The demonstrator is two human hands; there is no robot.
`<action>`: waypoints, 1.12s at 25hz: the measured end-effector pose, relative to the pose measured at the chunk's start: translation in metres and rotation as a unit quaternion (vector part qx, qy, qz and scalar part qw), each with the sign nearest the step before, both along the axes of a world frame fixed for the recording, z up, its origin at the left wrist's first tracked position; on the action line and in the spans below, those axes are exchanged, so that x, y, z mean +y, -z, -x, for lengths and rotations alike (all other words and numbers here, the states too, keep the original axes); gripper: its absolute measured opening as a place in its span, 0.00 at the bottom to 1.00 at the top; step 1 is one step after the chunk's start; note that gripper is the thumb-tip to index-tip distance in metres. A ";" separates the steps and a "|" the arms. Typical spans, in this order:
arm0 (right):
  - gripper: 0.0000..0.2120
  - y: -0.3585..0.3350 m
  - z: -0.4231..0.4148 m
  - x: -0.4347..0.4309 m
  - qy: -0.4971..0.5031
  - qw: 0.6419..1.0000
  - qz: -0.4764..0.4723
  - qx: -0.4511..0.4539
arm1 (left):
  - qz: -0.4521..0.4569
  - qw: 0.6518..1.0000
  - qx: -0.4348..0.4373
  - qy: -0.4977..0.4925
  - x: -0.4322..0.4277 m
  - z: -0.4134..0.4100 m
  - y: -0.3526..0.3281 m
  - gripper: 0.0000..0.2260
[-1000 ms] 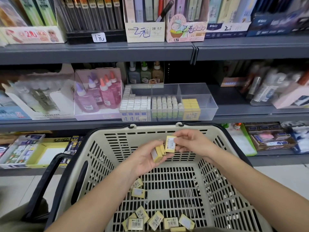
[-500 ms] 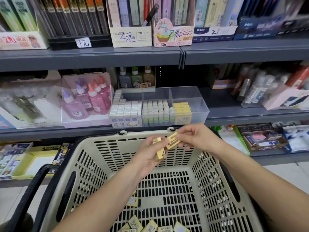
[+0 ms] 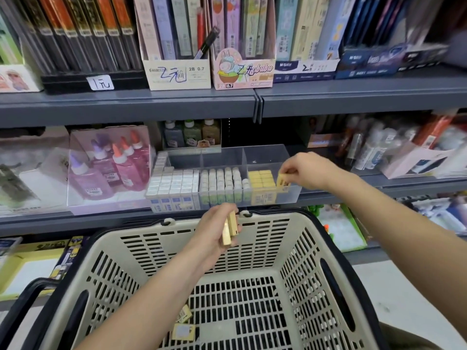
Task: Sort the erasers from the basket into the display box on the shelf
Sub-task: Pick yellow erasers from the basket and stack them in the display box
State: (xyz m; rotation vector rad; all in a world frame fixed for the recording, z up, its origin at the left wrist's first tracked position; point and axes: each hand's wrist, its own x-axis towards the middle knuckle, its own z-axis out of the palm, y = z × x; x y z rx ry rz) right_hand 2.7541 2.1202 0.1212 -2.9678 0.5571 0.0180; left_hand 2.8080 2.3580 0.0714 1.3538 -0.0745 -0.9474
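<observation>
Our right hand (image 3: 307, 170) was over the basket (image 3: 298, 251) a moment ago — now it pinches one yellow eraser (image 3: 282, 181) inside the display box (image 3: 262, 154), just beside the yellow rows (image 3: 261, 179). Our left hand (image 3: 214, 231) grips spare erasers (image 3: 231, 229) — one is nearly put away, others wait.

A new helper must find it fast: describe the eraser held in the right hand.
On the grey middle shelf stands a clear display box with three compartments. In the rightmost one, just right of the packed block of yellow erasers, the right hand pinches one yellow eraser. It alone is held in fingertips, not set in the rows.
</observation>
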 end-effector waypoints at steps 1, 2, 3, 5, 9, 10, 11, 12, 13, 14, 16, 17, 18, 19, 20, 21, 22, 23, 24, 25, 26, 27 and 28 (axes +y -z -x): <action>0.08 0.005 -0.002 0.000 -0.012 1.000 -0.021 0.016 | 0.004 1.000 0.011 0.000 0.001 -0.001 0.001 0.08; 0.09 0.009 -0.004 0.000 -0.016 0.998 -0.049 0.027 | 0.011 1.000 0.020 0.001 0.002 -0.001 0.002 0.08; 0.10 0.012 -0.005 0.000 -0.013 0.996 -0.075 0.036 | 0.017 1.000 0.026 0.002 0.003 -0.001 0.002 0.09; 0.11 0.015 -0.006 -0.002 -0.008 0.994 -0.096 0.054 | 0.019 0.999 0.031 0.008 0.003 -0.001 0.003 0.09; 0.12 0.016 -0.007 -0.003 -0.011 0.992 -0.107 0.063 | -0.018 1.000 0.003 0.017 -0.002 -0.001 0.001 0.10; 0.11 0.015 -0.006 -0.002 -0.012 0.991 -0.114 0.062 | -0.022 1.000 -0.003 0.018 -0.003 -0.001 0.000 0.09; 0.11 0.014 -0.006 -0.001 -0.013 0.991 -0.119 0.060 | -0.021 1.000 -0.006 0.018 -0.004 -0.001 -0.001 0.09; 0.11 0.012 -0.006 0.000 -0.016 0.991 -0.121 0.059 | -0.018 1.000 -0.006 0.017 -0.004 -0.001 -0.002 0.09; 0.11 0.009 -0.006 0.000 -0.018 0.991 -0.120 0.060 | -0.015 1.000 -0.005 0.016 -0.004 -0.001 -0.002 0.09; 0.10 0.005 -0.007 0.000 -0.022 0.990 -0.120 0.065 | -0.013 1.000 -0.003 0.014 -0.004 -0.001 -0.002 0.09; 0.11 0.000 -0.009 0.002 -0.035 0.987 -0.117 0.105 | -0.011 1.000 0.003 0.011 -0.003 -0.001 -0.002 0.10; 0.12 -0.002 -0.010 0.002 -0.044 0.983 -0.107 0.142 | -0.011 1.000 0.007 0.009 -0.004 0.000 -0.001 0.10; 0.13 -0.003 -0.011 0.002 -0.054 0.977 -0.094 0.182 | -0.011 1.000 0.010 0.008 -0.004 0.000 -0.001 0.10; 0.14 -0.002 -0.012 0.003 -0.061 0.971 -0.082 0.216 | -0.011 1.000 0.012 0.007 -0.004 0.001 -0.001 0.10; 0.13 -0.001 -0.013 0.003 -0.064 0.968 -0.070 0.233 | -0.011 1.000 0.013 0.008 -0.005 0.001 -0.001 0.11; 0.13 0.001 -0.014 0.002 -0.063 0.969 -0.059 0.231 | -0.009 1.000 0.013 0.010 -0.005 0.001 -0.001 0.11; 0.12 0.002 -0.015 0.001 -0.062 0.974 -0.052 0.212 | -0.009 1.000 0.013 0.012 -0.005 0.002 0.000 0.11; 0.11 0.004 -0.015 0.000 -0.060 0.979 -0.053 0.185 | -0.009 1.000 0.012 0.014 -0.005 0.002 0.000 0.11; 0.10 0.004 -0.014 -0.002 -0.057 0.984 -0.065 0.157 | -0.009 1.000 0.012 0.016 -0.005 0.001 0.000 0.11; 0.10 0.004 -0.013 -0.004 -0.050 0.986 -0.086 0.132 | -0.011 1.000 0.012 0.017 -0.005 0.001 0.001 0.11; 0.09 0.003 -0.011 -0.006 -0.044 0.987 -0.111 0.110 | -0.013 1.000 0.012 0.019 -0.005 0.000 0.002 0.11; 0.07 0.000 -0.008 -0.008 -0.038 0.986 -0.135 0.086 | -0.015 1.000 0.012 0.021 -0.005 -0.001 0.002 0.11; 0.05 -0.004 -0.005 -0.011 -0.032 0.986 -0.153 0.057 | -0.018 1.000 0.008 0.024 -0.006 -0.002 0.002 0.09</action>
